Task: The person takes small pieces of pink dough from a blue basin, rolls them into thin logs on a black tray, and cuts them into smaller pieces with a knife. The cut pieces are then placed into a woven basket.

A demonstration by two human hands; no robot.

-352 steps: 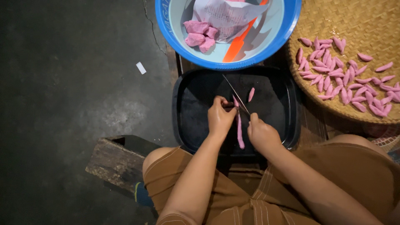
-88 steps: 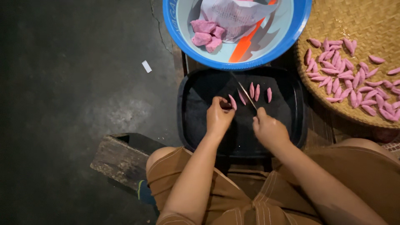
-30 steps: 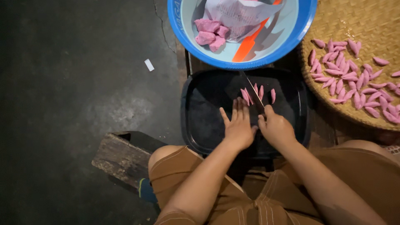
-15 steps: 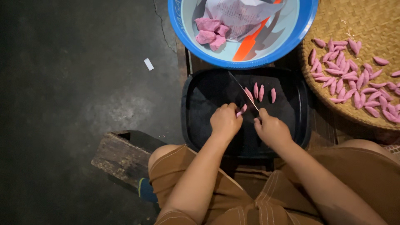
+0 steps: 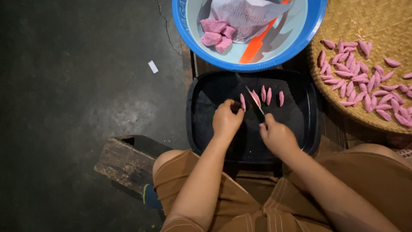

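A black tray (image 5: 199,129) lies in front of my knees. My left hand (image 5: 226,120) pinches a small pink dough piece (image 5: 243,102) over it. My right hand (image 5: 276,136) grips a knife (image 5: 254,100) whose thin blade points up and to the left, next to the piece. Three cut pink pieces (image 5: 269,96) lie in a row on the tray just beyond the blade.
A blue basin (image 5: 309,30) at the top holds pink dough lumps (image 5: 214,33), a white plastic bag (image 5: 246,17) and an orange tool (image 5: 256,43). A woven tray (image 5: 369,17) on the right carries several pink pieces (image 5: 365,83). A wooden block (image 5: 126,161) sits lower left on the dark floor.
The long pink roll has been cut into short pieces. In the last second my left hand went from flat on the tray to pinching one piece, and the knife blade swung closer to it.
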